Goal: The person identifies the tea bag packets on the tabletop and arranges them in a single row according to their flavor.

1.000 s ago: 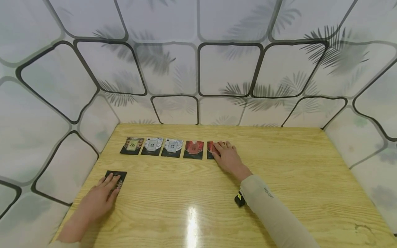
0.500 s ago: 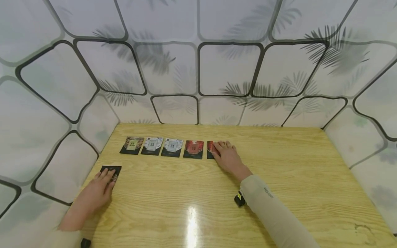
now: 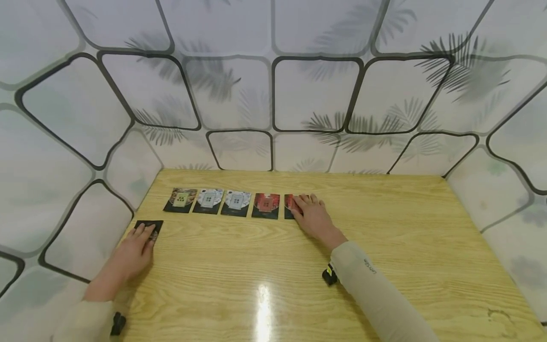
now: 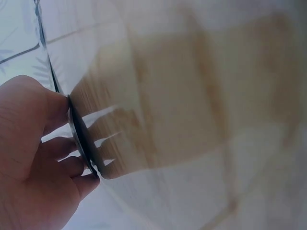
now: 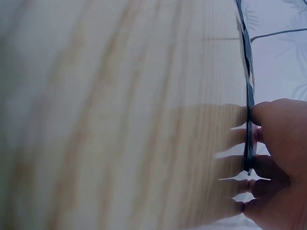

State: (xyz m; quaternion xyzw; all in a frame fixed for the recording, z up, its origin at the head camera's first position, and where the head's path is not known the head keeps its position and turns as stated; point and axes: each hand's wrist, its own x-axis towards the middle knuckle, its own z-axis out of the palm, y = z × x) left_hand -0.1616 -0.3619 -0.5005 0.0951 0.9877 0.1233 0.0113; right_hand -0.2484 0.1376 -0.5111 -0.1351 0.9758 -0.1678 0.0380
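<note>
At the left side of the table, my left hand (image 3: 133,251) rests with extended fingers on a flat black packet (image 3: 158,225), covering most of it. In the left wrist view that packet (image 4: 82,140) lies thin against the wood under the fingertips. My right hand (image 3: 315,217) lies on a red-and-black packet (image 3: 288,212) at the right end of a row, its fingers spread over the top. The right wrist view shows the packet (image 5: 249,139) edge-on under thumb and fingers. Left of it in the row lie another red packet (image 3: 266,206), two white-and-black packets (image 3: 208,202) and a brown-patterned one (image 3: 179,200).
The wood-grain table (image 3: 384,228) meets a patterned wall covering (image 3: 316,95) at the back and both sides. A small black device (image 3: 329,275) sits at the right sleeve cuff, and another black device (image 3: 118,324) at the left cuff.
My left hand has slid the black packet away from me and slightly left, closer to the row. The right hand stays on its red packet.
</note>
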